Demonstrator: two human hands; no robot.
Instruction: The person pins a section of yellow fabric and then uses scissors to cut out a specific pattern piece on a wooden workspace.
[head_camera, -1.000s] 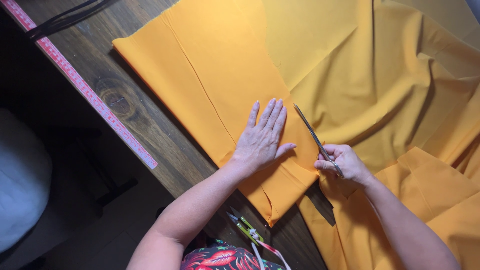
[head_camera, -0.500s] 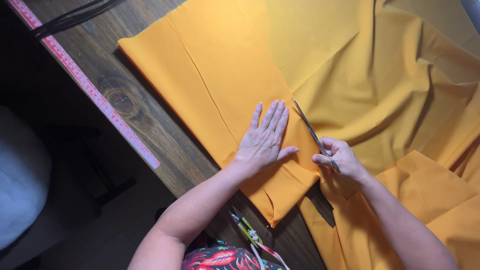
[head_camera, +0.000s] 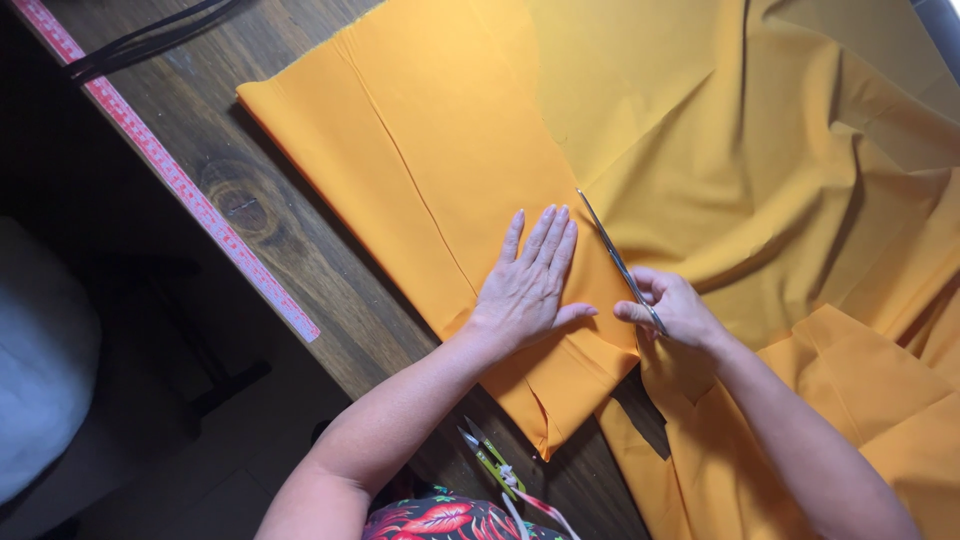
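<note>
I see the orange fabric (head_camera: 450, 170) spread over the dark wooden table (head_camera: 300, 260), its folded panel reaching the table's near edge and the looser folds piled toward the far right. My right hand (head_camera: 680, 310) has its grip closed on the scissors (head_camera: 615, 260), whose blades lie along the panel's right edge, while my left hand (head_camera: 525, 290) lies flat with fingers spread on the panel just beside them. A pink measuring tape (head_camera: 170, 175) runs along the table's left edge, black cords (head_camera: 150, 40) lie at the far left corner, and small green-handled snips (head_camera: 490, 460) rest at the near edge.
</note>
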